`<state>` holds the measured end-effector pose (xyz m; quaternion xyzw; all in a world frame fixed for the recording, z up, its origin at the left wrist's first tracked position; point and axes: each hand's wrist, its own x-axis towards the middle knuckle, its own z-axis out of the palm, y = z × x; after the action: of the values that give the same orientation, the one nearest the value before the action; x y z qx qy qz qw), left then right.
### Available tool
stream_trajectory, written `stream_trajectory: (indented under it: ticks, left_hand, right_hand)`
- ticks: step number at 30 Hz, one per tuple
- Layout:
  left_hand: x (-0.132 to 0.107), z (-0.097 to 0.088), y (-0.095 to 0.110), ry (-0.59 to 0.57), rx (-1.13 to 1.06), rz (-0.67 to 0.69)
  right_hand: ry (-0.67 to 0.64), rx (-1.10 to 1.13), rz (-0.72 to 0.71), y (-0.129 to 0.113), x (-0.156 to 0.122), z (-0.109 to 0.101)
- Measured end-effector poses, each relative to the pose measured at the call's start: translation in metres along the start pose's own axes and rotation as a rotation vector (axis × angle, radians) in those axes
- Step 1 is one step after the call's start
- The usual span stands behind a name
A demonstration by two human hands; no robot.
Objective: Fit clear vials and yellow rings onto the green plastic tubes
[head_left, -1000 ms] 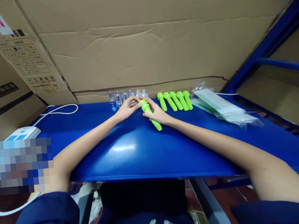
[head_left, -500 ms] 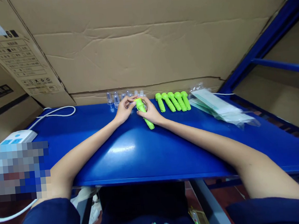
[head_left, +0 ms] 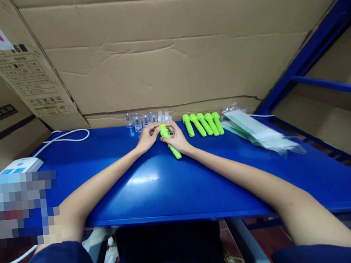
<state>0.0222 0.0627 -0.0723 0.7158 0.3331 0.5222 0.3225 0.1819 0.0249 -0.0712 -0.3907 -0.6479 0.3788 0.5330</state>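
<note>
I hold one green tube (head_left: 166,135) near the middle of the frame, above the blue bench (head_left: 123,201). My right hand (head_left: 178,139) is closed around its upper part, with the thumb on the near side. My left hand (head_left: 149,138) is half curled, and its fingertips come to the yellow top (head_left: 163,126); if they really pinch it or only touch it, I cannot tell.

I think the tube could turn or slip in my right hand, if this grip is too loose while the left fingers press on the top. If it slips, it may drop on the bench and roll, because its body looks round and the bench looks smooth. My fingers are also near the small clear caps (head_left: 137,121), which stand in the upper middle of the frame, so a careless push away from me could knock some of them over.

The tube is bright green, with a wider head and a long, narrower body. It is tilted: the head is toward upper left, and the thin end points to lower right. Its shape is similar to the five other green tubes (head_left: 205,125), which lie in a row right of centre. Whether the thin end touches the bench, I cannot say.
</note>
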Motion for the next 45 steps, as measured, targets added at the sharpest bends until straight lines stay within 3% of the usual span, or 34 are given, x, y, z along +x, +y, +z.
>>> stream_trajectory:
  ticks: [9,21,34,40,45]
  left_hand:
    - [0.001,-0.002,-0.005,0.056,-0.073,0.021]
    - [0.01,-0.012,-0.002,-0.01,-0.178,-0.087]
    - [-0.005,-0.003,0.014,0.144,0.188,0.09]
    - [-0.015,0.004,0.022,0.132,0.285,0.177]
    - [-0.019,0.006,0.023,0.084,0.356,0.235]
  right_hand:
    - [0.012,-0.011,-0.02,-0.003,-0.001,0.0]
    - [-0.01,-0.067,-0.032,-0.007,-0.004,-0.001]
    - [0.114,-0.097,-0.008,-0.003,-0.004,0.003]
    - [0.142,-0.129,-0.004,-0.003,-0.005,0.002]
    - [0.131,-0.163,0.079,-0.004,-0.009,0.002]
